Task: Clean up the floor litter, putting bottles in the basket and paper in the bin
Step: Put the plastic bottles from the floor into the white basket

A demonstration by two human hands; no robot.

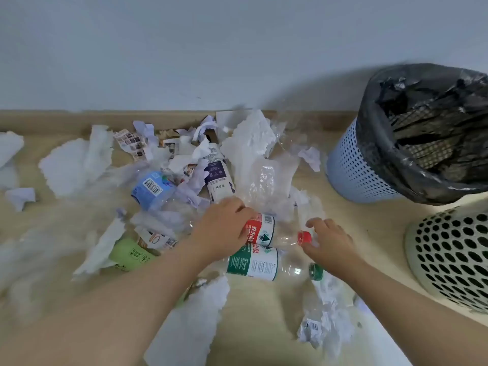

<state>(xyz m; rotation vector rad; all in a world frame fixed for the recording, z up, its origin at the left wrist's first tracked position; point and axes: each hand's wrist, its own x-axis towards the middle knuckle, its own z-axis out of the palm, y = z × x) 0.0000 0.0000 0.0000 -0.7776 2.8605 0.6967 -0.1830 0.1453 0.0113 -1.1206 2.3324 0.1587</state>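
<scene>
A bottle with a red label (264,229) is lying on its side on the floor (264,310), in the middle of the mess. Its body is gripped by the left hand (224,228), with the fingers (239,207) curled over it. The right hand (328,244) is placed at the red cap (304,237). Its fingers (315,223) are bent around the cap, but it cannot be told if the cap is pinched or only touched. Both ends are probably taken so the thin, smooth bottle will not roll or slip away. A bottle with a green label (253,261) is seen right beside it, touching it, and may get bumped when the first one is lifted. The basket (449,260), full of round holes, is set close by on the right, so a bottle only has to be carried a short way. The bin (351,165) behind it is lined with a black bag (422,133), likely to keep scraps from falling through the holes. Lots of paper (66,165) and other bottles are left on the floor, so the job looks barely begun.
</scene>
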